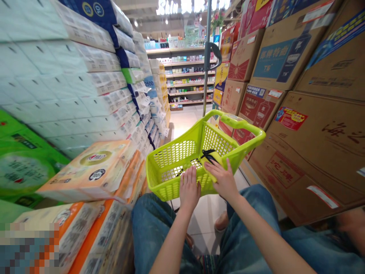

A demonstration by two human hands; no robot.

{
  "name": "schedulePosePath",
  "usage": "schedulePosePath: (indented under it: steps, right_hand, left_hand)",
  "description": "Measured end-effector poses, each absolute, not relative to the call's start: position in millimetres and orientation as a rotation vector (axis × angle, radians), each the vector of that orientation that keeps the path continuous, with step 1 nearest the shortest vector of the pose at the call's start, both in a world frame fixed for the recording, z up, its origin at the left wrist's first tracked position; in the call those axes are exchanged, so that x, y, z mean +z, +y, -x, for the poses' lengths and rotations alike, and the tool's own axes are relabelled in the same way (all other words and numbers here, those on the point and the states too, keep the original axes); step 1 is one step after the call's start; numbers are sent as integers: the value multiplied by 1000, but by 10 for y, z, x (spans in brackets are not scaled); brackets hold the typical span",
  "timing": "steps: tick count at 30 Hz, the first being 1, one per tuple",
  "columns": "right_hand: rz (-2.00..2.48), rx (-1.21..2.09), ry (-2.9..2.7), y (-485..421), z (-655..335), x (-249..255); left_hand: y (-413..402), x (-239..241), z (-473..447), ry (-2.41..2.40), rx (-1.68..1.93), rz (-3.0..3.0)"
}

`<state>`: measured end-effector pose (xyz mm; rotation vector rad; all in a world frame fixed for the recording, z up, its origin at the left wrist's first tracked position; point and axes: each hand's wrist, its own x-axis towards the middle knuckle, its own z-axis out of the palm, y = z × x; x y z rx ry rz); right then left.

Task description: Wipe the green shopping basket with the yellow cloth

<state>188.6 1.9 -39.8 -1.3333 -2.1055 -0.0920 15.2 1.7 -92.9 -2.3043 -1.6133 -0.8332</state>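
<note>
A lime-green shopping basket (171, 150) with perforated walls and a raised handle stands before my knees. My left hand (189, 190) rests over its near rim, fingers stretched out and nothing in them. At the basket's near right side, my right hand (224, 179) has its fingers across a small yellow item with black straps (219, 156), its little finger raised. I cannot make out what kind of thing the item is; the hand covers part of it. A grey pole (205, 76) with a dark grip rises behind the basket.
Tissue packs (57, 80) are stacked high on my left, with orange packs (91, 163) lower and nearer. Cardboard cartons (322, 137) form a wall on my right. Shelves (189, 76) of goods close the aisle ahead. Another person's blurred hand (352, 228) shows at lower right.
</note>
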Motion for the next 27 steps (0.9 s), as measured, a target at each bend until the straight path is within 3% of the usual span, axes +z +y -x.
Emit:
schedulePosePath:
  steps: [8, 19, 27]
  right_hand:
    - [1530, -465, -1724, 308, -2759, -194]
    - [1348, -71, -1966, 17, -1325, -605]
    - [1373, -238, -2081, 70, -2190, -372]
  left_hand:
    - [18, -927, -175, -1645, -848, 2281]
    - [39, -952, -187, -1632, -842, 2251]
    - [43, -963, -179, -1619, -868, 2229]
